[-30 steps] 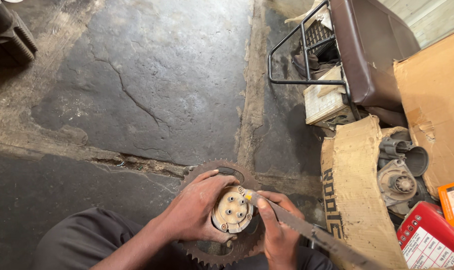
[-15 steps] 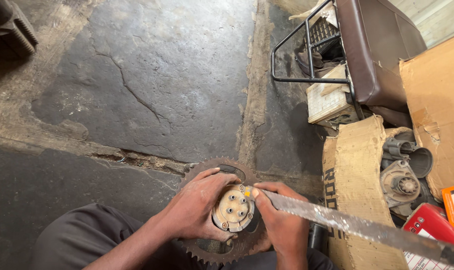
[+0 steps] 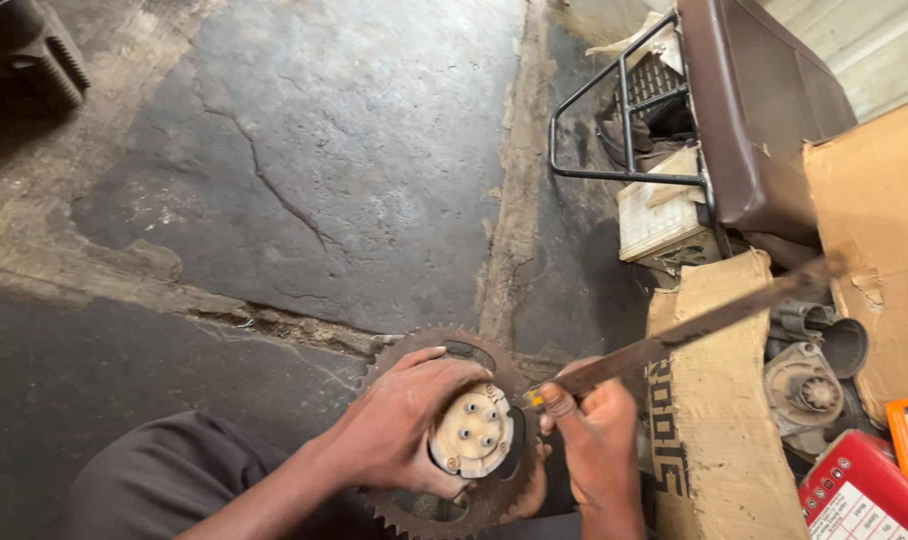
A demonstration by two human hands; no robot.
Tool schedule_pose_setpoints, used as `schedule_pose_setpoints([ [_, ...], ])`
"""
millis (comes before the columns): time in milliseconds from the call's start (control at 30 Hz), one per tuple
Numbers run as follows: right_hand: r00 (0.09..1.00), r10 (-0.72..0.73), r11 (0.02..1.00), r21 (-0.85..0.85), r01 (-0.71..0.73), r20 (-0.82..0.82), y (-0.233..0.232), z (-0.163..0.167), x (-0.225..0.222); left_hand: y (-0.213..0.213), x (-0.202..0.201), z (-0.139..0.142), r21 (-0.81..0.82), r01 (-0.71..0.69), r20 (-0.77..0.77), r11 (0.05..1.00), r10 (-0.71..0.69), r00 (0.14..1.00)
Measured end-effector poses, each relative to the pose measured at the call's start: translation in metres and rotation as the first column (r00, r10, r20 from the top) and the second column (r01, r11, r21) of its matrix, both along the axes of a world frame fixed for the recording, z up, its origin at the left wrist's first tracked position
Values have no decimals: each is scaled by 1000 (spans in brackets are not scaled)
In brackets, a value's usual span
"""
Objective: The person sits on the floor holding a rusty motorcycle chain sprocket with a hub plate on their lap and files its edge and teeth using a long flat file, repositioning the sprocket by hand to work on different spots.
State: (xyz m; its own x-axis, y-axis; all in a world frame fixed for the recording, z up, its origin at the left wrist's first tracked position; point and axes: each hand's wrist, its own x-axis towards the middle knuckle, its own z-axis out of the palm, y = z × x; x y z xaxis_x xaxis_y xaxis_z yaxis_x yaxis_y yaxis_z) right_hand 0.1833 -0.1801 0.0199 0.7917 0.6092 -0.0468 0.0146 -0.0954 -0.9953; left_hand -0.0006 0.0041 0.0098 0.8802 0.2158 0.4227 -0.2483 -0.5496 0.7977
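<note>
A rusty toothed sprocket wheel with a pale round hub at its centre rests in my lap at the bottom of the head view. My left hand grips the hub and the sprocket from the left. My right hand is closed on the near end of a long flat metal bar. The bar's near tip sits at the hub's right edge, and the bar slants up to the right over the cardboard.
Cracked stone floor fills the left and centre. On the right lie a brown seat with a black metal rack, cardboard sheets, a white box, grey engine parts and a red container.
The long bar has swung upward, from pointing down-right to slanting up-right, with its near tip staying at the hub. Both hands keep their hold.
</note>
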Motion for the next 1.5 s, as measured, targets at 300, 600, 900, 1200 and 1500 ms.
schedule_pose_setpoints([
  [300, 996, -51, 985, 169, 38, 76, -2, -46, -28, 5, 0, 6, -117, 80, -229, 990, -106, 968],
  [600, 950, -284, 876, 366, 313, -134, 12, -47, -47, -12, -3, 10, 227, -181, 110, 957, 159, 981],
  [900, 927, -346, 875, 307, 375, -147, 9, -48, -50, -7, 0, 8, 70, -29, -15, 997, 30, 999],
  [1200, 932, -320, 830, 424, 362, -169, -2, -49, -38, -8, -1, 5, 75, -50, -49, 996, 53, 997],
  [1500, 959, -267, 867, 410, 284, -98, -30, -47, -31, -12, 1, -1, 157, -165, 43, 974, 160, 986],
])
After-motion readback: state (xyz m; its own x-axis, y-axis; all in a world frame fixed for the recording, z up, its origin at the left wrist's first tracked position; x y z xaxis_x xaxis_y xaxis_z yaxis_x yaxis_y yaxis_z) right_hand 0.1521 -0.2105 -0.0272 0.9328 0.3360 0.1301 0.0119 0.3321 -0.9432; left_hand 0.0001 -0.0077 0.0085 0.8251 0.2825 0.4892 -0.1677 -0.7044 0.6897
